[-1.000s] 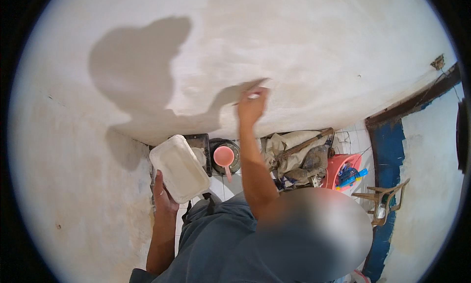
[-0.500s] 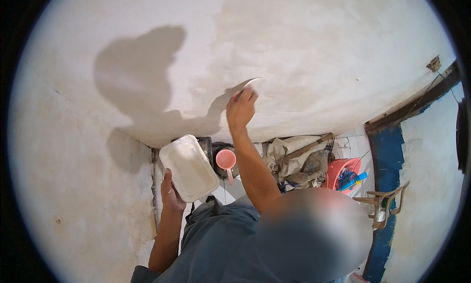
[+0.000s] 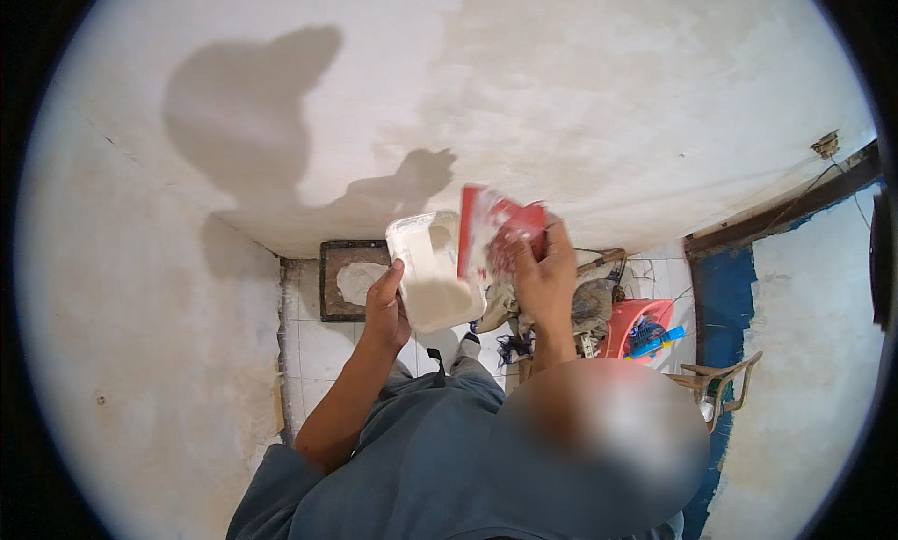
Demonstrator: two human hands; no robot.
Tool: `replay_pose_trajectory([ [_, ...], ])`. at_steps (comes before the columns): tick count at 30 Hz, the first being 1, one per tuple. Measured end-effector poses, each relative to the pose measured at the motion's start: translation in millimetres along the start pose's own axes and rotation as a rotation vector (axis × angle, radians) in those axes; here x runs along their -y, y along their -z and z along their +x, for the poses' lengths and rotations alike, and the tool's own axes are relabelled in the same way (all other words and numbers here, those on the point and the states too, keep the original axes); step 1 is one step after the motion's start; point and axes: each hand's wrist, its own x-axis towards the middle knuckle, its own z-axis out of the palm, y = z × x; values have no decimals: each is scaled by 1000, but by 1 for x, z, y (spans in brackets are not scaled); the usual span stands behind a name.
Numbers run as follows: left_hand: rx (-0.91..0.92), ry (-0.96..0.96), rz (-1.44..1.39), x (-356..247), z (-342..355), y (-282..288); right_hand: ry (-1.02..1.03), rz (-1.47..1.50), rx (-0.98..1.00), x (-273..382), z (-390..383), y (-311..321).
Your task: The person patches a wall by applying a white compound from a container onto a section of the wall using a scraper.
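My left hand [image 3: 388,311] grips the left side of a shallow white tray [image 3: 432,283], which is smeared with pale paste and tilted a little in front of my body. My right hand [image 3: 544,264] holds a red flat scraper [image 3: 500,214] streaked with white paste, just over the tray's right edge; its motion blurs it slightly. The off-white wall [image 3: 561,81] in front of me carries damp-looking patches and the shadows of my head and hands.
A dark-rimmed tray [image 3: 331,283] lies on the white tile floor [image 3: 318,348] by the wall, with bundled grey cloth [image 3: 591,306] nearby. To the right are a pink tub [image 3: 625,327] with blue items, a worn brown chair [image 3: 734,372] and a blue-painted band [image 3: 725,311] along the side wall.
My right hand has come down off the wall with the scraper to beside the white tray. My left hand and that tray have shifted right and up, uncovering the dark-rimmed tray.
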Motion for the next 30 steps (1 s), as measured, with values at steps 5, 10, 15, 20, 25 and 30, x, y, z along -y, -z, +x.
replay_pose_trajectory([
  [5, 51, -3, -13, 12, 12, -21, -9, -350, 60, -7, -15, -4],
  [10, 29, -14, -3, 22, 18, -24, -17, -396, 30, -16, -15, -5],
  [15, 46, 49, 20, 26, 15, -40, -37, -336, 81, -30, -10, -5],
  [20, 28, 54, 85, 36, 20, -35, -2, -291, 103, -38, -11, -15],
  [25, -41, 41, 150, 35, 18, -33, -35, -258, 203, -40, -12, -21],
  [30, 11, 38, 147, 30, 15, -30, -239, 306, 128, -56, -8, -17],
])
